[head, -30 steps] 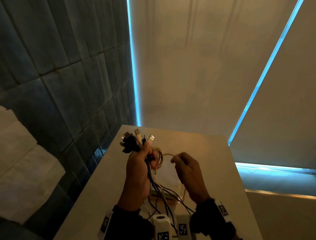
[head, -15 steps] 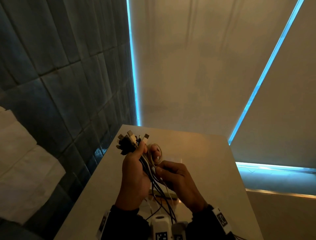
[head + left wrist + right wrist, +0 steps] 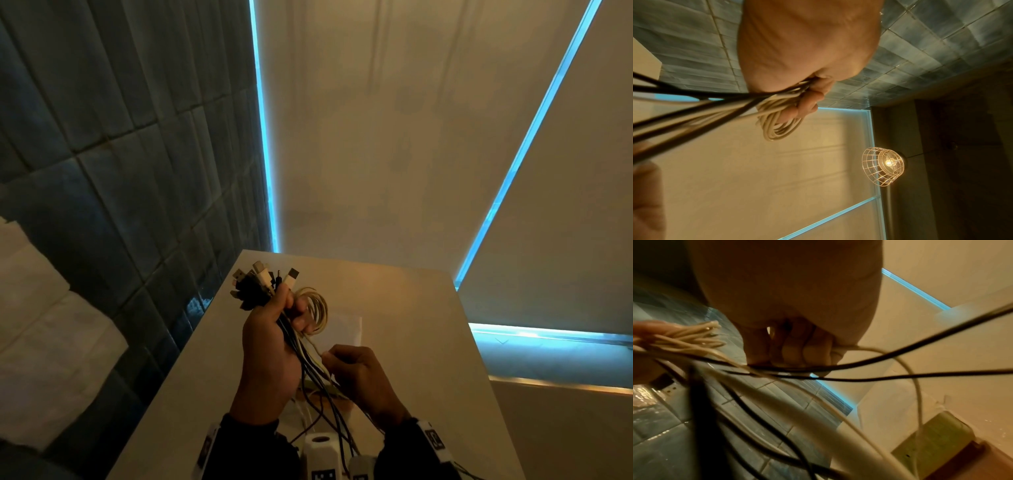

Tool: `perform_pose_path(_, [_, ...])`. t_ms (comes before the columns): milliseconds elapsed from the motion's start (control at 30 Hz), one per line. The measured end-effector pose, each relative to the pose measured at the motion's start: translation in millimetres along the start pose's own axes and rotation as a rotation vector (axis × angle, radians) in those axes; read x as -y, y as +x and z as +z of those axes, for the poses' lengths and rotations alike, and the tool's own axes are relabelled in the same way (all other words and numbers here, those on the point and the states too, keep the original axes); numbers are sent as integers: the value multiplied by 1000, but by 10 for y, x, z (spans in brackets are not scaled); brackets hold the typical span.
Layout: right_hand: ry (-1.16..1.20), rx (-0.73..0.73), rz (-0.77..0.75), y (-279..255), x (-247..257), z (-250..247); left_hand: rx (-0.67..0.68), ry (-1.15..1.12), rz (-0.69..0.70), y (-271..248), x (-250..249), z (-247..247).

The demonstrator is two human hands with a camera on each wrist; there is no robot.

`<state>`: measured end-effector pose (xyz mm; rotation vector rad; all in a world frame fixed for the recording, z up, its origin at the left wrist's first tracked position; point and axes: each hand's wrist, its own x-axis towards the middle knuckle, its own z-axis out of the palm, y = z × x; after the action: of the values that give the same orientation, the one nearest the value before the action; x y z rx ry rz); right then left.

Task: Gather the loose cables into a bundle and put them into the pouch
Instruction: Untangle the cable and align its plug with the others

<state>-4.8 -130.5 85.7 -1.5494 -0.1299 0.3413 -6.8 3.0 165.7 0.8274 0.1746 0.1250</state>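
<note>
My left hand grips a bundle of black and white cables above the table, plug ends fanning up and left. A thin cream cable is wound in loops round its fingers; the left wrist view shows that coil hanging off the fingers. My right hand, lower and to the right, pinches the free end of the cream cable with curled fingers. Loose black tails hang down toward my wrists. A greenish flat pouch-like object lies on the table below; little of it shows.
The pale table is narrow, with a dark tiled wall close on the left and a beige blind behind. A white sheet lies on the table past my hands. A wire-cage lamp glows overhead.
My right hand has swung in from the right, passed the cream cable round my left fingers, then dropped lower with the strand. The left hand has held the bundle almost still.
</note>
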Motion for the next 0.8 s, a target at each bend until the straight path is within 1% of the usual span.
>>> perform_pose_path(133, [-26, -16, 30, 50, -215, -33, 9, -3, 1, -25, -23, 7])
perform_pose_path(267, [-121, -45, 37, 84, -407, -69, -2, -4, 6, -42, -31, 5])
perform_pose_path(400, [-194, -57, 29, 109, -585, -130, 30, -31, -3, -42, -60, 2])
perform_pose_path(500, [-264, -101, 73, 102, -808, -198, 43, -21, 3, -44, -77, -5])
perform_pose_path(600, [-299, -170, 123, 129, -830, -230, 34, 15, -14, -43, -74, -5])
perform_pose_path(667, [-350, -251, 86, 179, -693, -251, 40, 38, -49, -29, -75, 7])
perform_pose_path(733, [-365, -334, -17, 217, -470, -260, 45, 72, -70, -26, -77, 18])
perform_pose_path(800, [-311, -386, -134, 225, -193, -222, 28, 117, -76, -31, -68, 22])
